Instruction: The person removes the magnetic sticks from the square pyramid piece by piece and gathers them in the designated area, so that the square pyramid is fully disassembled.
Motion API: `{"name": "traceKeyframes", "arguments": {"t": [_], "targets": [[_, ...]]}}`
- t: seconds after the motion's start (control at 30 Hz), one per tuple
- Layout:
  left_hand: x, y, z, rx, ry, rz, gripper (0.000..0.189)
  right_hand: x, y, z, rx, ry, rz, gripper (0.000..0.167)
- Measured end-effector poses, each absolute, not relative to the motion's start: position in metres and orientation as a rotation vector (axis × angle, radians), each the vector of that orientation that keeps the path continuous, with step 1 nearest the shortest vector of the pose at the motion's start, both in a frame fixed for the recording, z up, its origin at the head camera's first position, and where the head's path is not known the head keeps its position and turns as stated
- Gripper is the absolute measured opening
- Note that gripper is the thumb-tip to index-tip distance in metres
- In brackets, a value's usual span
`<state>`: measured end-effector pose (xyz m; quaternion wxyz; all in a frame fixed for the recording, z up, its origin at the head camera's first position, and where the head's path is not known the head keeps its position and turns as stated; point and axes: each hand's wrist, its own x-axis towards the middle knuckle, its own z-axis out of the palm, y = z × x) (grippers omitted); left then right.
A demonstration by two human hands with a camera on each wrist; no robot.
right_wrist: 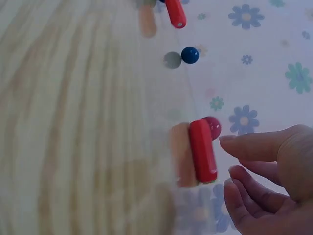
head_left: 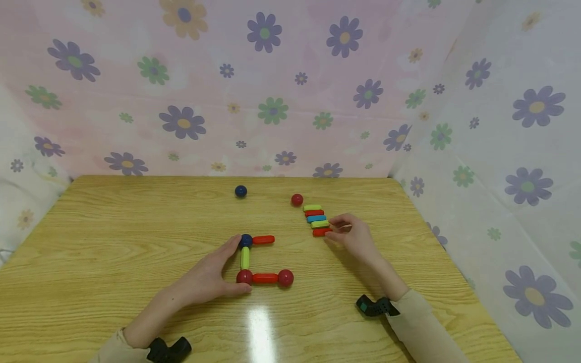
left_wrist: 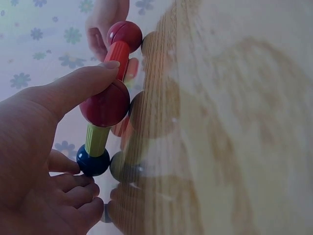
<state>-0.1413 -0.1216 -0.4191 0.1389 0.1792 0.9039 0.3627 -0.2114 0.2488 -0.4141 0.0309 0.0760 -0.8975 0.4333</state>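
Observation:
My left hand (head_left: pixel 204 278) grips a flat frame of toy magnetic sticks and balls from its left side. A finger touches its blue ball (head_left: pixel 246 240) and the thumb lies along the corner red ball (left_wrist: pixel 105 104). A yellow-green stick (head_left: pixel 245 258) joins these two balls. One red stick (head_left: pixel 263 239) points right from the blue ball; another red stick (head_left: pixel 265 278) runs to a second red ball (head_left: pixel 285 278). Thumb and fingers parted, my right hand (head_left: pixel 356 239) hovers beside the nearest loose red stick (right_wrist: pixel 203 151), with a gap showing in the right wrist view.
Beyond that red stick lie a yellow-green stick (head_left: pixel 320 224), a blue stick (head_left: pixel 316 219) and more sticks in a row. A loose red ball (head_left: pixel 297 199) and a loose dark blue ball (head_left: pixel 241 191) sit farther back on the wooden table (head_left: pixel 136 227). Flowered cloth (head_left: pixel 290 85) hangs behind.

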Motion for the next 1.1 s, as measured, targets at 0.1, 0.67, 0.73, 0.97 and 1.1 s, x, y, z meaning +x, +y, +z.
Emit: {"name": "traceKeyframes", "arguments": {"t": [0.1, 0.67, 0.73, 0.97, 1.1], "targets": [[-0.141, -0.122, -0.419, 0.521, 2.614, 1.048, 0.118, -0.205, 0.240, -0.405, 0.298, -2.779, 1.372, 0.034], [-0.142, -0.121, -0.420, 0.504, 2.615, 1.046, 0.119, -0.165, 0.178, -0.410, 1.136, -2.995, 1.380, 0.035], [-0.142, -0.121, -0.419, 0.503, 2.613, 1.043, 0.119, -0.165, 0.177, -0.414, 1.205, -2.965, 1.374, 0.034], [-0.142, -0.121, -0.419, 0.504, 2.614, 1.039, 0.120, -0.164, 0.172, -0.424, 1.295, -2.857, 1.351, 0.025], [-0.142, -0.121, -0.419, 0.512, 2.617, 1.042, 0.120, -0.163, 0.169, -0.427, 1.297, -2.835, 1.316, 0.018]]}}
